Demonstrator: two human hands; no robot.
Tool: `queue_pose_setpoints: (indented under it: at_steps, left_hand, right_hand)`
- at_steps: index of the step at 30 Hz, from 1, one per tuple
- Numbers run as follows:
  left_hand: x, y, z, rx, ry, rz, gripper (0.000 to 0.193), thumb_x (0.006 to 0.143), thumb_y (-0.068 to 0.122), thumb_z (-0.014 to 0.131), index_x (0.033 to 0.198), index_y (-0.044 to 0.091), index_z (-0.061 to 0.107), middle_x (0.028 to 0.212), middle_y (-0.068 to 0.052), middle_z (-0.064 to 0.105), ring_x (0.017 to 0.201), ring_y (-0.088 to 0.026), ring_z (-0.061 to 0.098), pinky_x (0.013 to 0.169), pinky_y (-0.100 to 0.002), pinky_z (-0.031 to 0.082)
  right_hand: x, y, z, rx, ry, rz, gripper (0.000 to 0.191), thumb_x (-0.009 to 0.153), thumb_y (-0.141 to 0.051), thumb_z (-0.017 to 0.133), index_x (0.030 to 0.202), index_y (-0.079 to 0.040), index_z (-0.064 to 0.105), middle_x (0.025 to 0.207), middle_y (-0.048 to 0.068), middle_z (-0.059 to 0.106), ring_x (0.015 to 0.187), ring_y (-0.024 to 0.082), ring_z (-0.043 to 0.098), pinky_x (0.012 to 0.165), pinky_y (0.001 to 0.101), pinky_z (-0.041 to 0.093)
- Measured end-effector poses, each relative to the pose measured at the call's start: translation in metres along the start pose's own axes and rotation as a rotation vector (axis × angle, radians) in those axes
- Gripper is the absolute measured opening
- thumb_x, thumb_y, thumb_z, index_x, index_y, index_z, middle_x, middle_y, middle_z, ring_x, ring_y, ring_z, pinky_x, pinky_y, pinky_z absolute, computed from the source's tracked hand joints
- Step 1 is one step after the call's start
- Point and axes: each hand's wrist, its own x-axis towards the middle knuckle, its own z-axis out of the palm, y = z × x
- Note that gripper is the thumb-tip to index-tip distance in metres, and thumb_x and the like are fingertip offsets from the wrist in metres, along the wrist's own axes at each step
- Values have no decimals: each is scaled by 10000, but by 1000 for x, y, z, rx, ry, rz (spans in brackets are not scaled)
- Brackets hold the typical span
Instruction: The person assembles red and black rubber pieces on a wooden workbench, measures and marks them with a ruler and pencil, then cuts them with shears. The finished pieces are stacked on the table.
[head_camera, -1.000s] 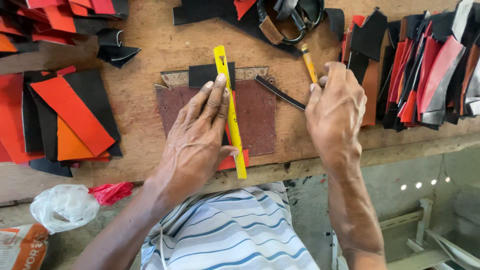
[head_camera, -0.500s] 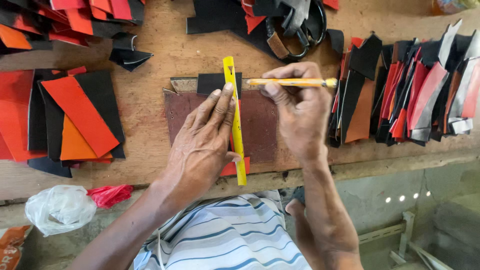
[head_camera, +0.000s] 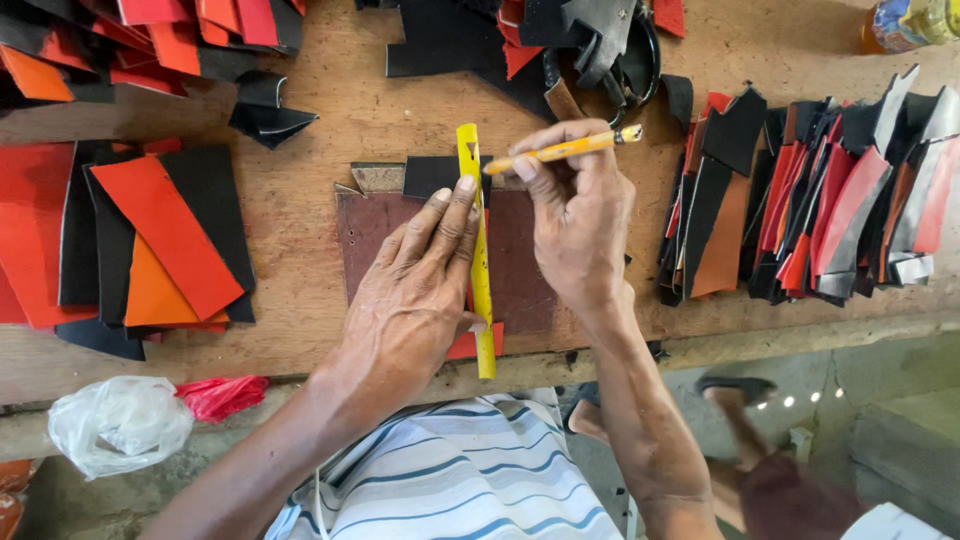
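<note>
A worn wooden table (head_camera: 330, 100) carries everything, with cut leather pieces sorted around its edges so the middle stays free for work: red, orange and black panels (head_camera: 150, 240) fanned at the left, a row of narrow strips (head_camera: 800, 200) standing on edge at the right, and black offcuts (head_camera: 480, 40) piled at the far side. In the cleared middle lies a dark brown cutting board (head_camera: 520, 270), a black leather piece (head_camera: 430, 175) showing at its far edge. Across it, running away from the person, lies a yellow ruler (head_camera: 481, 290). The left hand (head_camera: 415, 290) lies flat, fingers spread and pressed along the ruler's left side, apparently to pin it against slipping; it holds nothing. The right hand (head_camera: 575, 225) has its grip closed around a yellow-handled tool (head_camera: 570, 148), held crosswise with the tip close to the ruler's right edge, apparently using it as a guide.
</note>
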Motion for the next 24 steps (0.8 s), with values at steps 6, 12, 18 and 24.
queue_pose_setpoints:
  at_steps: [6, 12, 18, 24]
  left_hand:
    - [1, 0, 0, 1, 1, -3, 1099, 685, 423, 790, 1500, -122, 293, 1635, -242, 193, 1497, -359, 229, 1186, -446, 231]
    - [1, -1, -1, -5, 10, 22, 1118, 652, 415, 792, 1502, -113, 291, 1629, -239, 192, 1504, -350, 219, 1184, -434, 230]
    - [2, 1, 0, -25, 11, 6, 1119, 674, 424, 785, 1508, -131, 285, 1636, -244, 173, 1503, -352, 216, 1190, -440, 226]
    - [2, 0, 2, -18, 28, 10, 1099, 701, 428, 783, 1510, -131, 290, 1641, -237, 178, 1506, -352, 216, 1189, -448, 228]
  right_hand:
    - [-2, -3, 2, 33, 30, -12, 149, 1105, -25, 639, 1180, 2, 513, 1090, 114, 715, 1008, 177, 766, 906, 302, 652]
    - [-5, -3, 1, 96, 21, 35, 171, 1089, -32, 635, 1169, 13, 491, 1089, 123, 711, 1021, 180, 739, 924, 307, 649]
    - [-7, 5, -1, 74, 0, 9, 148, 1095, -40, 614, 1172, 0, 495, 1097, 120, 727, 1016, 167, 757, 904, 291, 666]
    - [-27, 2, -4, 57, 44, 38, 162, 1091, -2, 641, 1175, 7, 502, 1124, 147, 724, 1053, 201, 730, 964, 314, 609]
